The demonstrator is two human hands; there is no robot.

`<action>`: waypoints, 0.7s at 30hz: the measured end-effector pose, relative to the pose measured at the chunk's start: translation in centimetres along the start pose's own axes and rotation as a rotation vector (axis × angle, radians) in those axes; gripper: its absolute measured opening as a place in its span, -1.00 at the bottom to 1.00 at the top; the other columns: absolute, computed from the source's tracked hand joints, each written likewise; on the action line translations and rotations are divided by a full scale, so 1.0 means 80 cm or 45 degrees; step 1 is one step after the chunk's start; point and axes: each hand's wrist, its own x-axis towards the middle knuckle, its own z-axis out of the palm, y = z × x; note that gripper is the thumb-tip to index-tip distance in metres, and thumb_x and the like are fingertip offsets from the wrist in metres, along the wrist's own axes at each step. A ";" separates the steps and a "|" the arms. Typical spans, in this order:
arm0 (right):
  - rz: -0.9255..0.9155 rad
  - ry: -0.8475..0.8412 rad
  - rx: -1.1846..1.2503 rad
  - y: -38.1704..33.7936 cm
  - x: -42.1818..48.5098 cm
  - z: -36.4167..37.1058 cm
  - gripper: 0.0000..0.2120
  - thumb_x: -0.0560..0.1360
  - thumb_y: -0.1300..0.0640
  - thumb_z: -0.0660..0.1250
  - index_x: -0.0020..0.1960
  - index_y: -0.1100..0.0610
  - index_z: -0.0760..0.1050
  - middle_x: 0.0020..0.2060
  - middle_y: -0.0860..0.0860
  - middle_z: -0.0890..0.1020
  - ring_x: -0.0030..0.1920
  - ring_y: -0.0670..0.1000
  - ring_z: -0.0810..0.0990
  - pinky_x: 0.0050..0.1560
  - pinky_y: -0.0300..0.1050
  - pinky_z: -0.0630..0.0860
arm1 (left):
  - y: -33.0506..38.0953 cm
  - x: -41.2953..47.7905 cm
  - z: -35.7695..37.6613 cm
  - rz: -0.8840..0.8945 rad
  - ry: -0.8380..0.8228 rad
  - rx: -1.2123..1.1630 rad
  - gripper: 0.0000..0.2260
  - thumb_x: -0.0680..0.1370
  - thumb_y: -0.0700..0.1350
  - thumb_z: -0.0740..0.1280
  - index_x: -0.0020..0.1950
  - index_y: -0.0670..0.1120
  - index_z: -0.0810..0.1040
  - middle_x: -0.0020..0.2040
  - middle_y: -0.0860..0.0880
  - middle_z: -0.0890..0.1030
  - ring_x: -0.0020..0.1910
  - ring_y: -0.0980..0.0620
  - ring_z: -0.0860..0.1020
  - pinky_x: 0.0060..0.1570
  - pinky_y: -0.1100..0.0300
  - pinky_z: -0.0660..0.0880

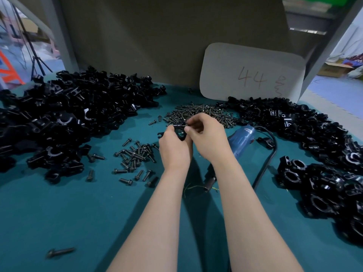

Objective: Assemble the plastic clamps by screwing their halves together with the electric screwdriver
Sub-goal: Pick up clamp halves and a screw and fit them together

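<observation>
Head view: clamp [177, 127] held above the surface [78, 213]. Left hand [173, 146] grips it; right hand [206, 134] pinches its right end. Electric screwdriver [243, 137] lies just right of the right hand, the nearer one, long axis slanting toward the person.

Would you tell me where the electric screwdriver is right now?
In the head view, the electric screwdriver lies on the table right of the right hand, near the screw pile.

Two slim forearms, bare to frame edge; left hand [173, 146] bare; right hand [206, 135] bare
</observation>
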 end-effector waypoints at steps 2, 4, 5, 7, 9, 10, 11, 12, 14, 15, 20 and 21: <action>-0.007 0.033 -0.035 0.000 -0.001 0.002 -0.96 0.54 0.17 0.32 -0.04 0.05 0.48 -0.21 -0.14 0.52 -0.21 -0.21 0.45 -0.24 -0.56 0.34 | 0.000 -0.001 0.000 0.026 0.007 0.011 -0.82 0.54 -0.02 0.33 0.03 -0.12 0.51 -0.24 0.01 0.56 -0.24 -0.03 0.54 -0.39 0.19 0.39; -0.004 0.059 -0.071 0.000 0.000 0.002 -0.99 0.56 0.14 0.30 -0.03 0.07 0.48 -0.18 -0.10 0.53 -0.18 -0.17 0.45 -0.27 -0.49 0.32 | 0.000 -0.001 0.001 0.073 0.028 0.035 -0.82 0.54 -0.02 0.33 -0.02 -0.13 0.50 -0.28 0.02 0.54 -0.33 0.04 0.50 -0.40 0.22 0.38; 0.000 0.072 -0.078 0.000 0.000 0.003 -0.98 0.56 0.13 0.29 -0.03 0.07 0.48 -0.17 -0.09 0.54 -0.17 -0.15 0.45 -0.28 -0.46 0.30 | 0.000 -0.001 0.001 0.092 0.037 0.053 -0.83 0.54 -0.03 0.33 -0.02 -0.13 0.50 -0.29 0.02 0.53 -0.35 0.09 0.48 -0.41 0.23 0.38; 0.004 0.093 -0.076 -0.002 -0.001 0.003 -0.96 0.57 0.12 0.28 -0.02 0.08 0.48 -0.16 -0.08 0.54 -0.18 -0.14 0.45 -0.29 -0.48 0.30 | -0.001 -0.002 0.001 0.115 0.051 0.076 -0.83 0.54 -0.04 0.33 -0.02 -0.14 0.49 -0.29 0.01 0.53 -0.36 0.08 0.47 -0.43 0.18 0.38; 0.014 0.102 -0.072 -0.003 -0.002 0.003 -0.95 0.57 0.12 0.27 -0.01 0.10 0.48 -0.15 -0.08 0.54 -0.15 -0.12 0.46 -0.29 -0.45 0.31 | 0.000 -0.004 0.002 0.119 0.051 0.078 -0.84 0.54 -0.06 0.32 -0.02 -0.15 0.47 -0.28 -0.01 0.53 -0.36 0.05 0.47 -0.40 0.13 0.38; 0.027 0.101 -0.074 -0.004 -0.002 0.003 -0.94 0.58 0.12 0.27 0.00 0.10 0.48 -0.14 -0.07 0.54 -0.12 -0.11 0.47 -0.29 -0.40 0.30 | 0.000 -0.004 0.002 0.114 0.046 0.074 -0.84 0.54 -0.07 0.31 -0.02 -0.15 0.46 -0.28 -0.01 0.53 -0.35 0.05 0.46 -0.39 0.12 0.39; 0.038 0.100 -0.077 -0.005 -0.002 0.003 -0.93 0.58 0.12 0.27 0.01 0.10 0.48 -0.13 -0.07 0.54 -0.11 -0.10 0.47 -0.28 -0.36 0.28 | 0.000 -0.004 0.002 0.108 0.043 0.070 -0.85 0.55 -0.07 0.31 -0.03 -0.15 0.45 -0.29 -0.02 0.53 -0.36 0.05 0.46 -0.40 0.13 0.38; 0.044 0.098 -0.078 -0.005 -0.002 0.002 -0.93 0.58 0.11 0.27 0.01 0.10 0.48 -0.13 -0.07 0.54 -0.10 -0.09 0.47 -0.29 -0.34 0.28 | 0.000 -0.004 0.002 0.104 0.044 0.066 -0.85 0.55 -0.08 0.31 -0.04 -0.15 0.44 -0.29 -0.02 0.52 -0.37 0.04 0.45 -0.42 0.14 0.35; 0.041 0.089 -0.083 -0.008 -0.002 0.001 -0.93 0.57 0.10 0.27 -0.03 0.09 0.47 -0.15 -0.06 0.53 -0.10 -0.07 0.47 -0.28 -0.38 0.30 | 0.001 -0.004 0.002 0.102 0.051 0.066 -0.85 0.55 -0.07 0.30 -0.04 -0.15 0.43 -0.28 -0.04 0.53 -0.35 -0.01 0.45 -0.41 0.13 0.34; 0.037 0.081 -0.098 -0.009 -0.001 0.001 -0.91 0.58 0.07 0.27 -0.04 0.09 0.46 -0.14 -0.04 0.53 -0.10 -0.05 0.47 -0.24 -0.33 0.34 | 0.001 -0.004 0.001 0.110 0.056 0.078 -0.84 0.55 -0.07 0.29 -0.02 -0.16 0.43 -0.26 -0.05 0.54 -0.34 -0.03 0.46 -0.39 0.11 0.35; 0.008 0.068 -0.263 -0.007 0.000 0.002 -0.77 0.62 0.00 0.17 -0.06 0.14 0.47 -0.12 0.07 0.57 -0.07 0.06 0.50 -0.12 -0.12 0.35 | 0.001 -0.007 0.002 0.160 0.045 0.132 -0.80 0.58 -0.03 0.26 0.03 -0.16 0.45 -0.27 -0.06 0.55 -0.30 -0.09 0.50 -0.34 0.10 0.34; 0.010 0.080 -0.282 -0.005 -0.001 0.002 -0.76 0.62 -0.01 0.17 -0.08 0.13 0.46 -0.15 0.06 0.57 -0.11 0.05 0.49 -0.14 -0.12 0.33 | 0.000 -0.007 0.002 0.152 0.030 0.137 -0.80 0.57 -0.03 0.26 0.04 -0.16 0.46 -0.27 -0.06 0.55 -0.27 -0.10 0.51 -0.35 0.10 0.35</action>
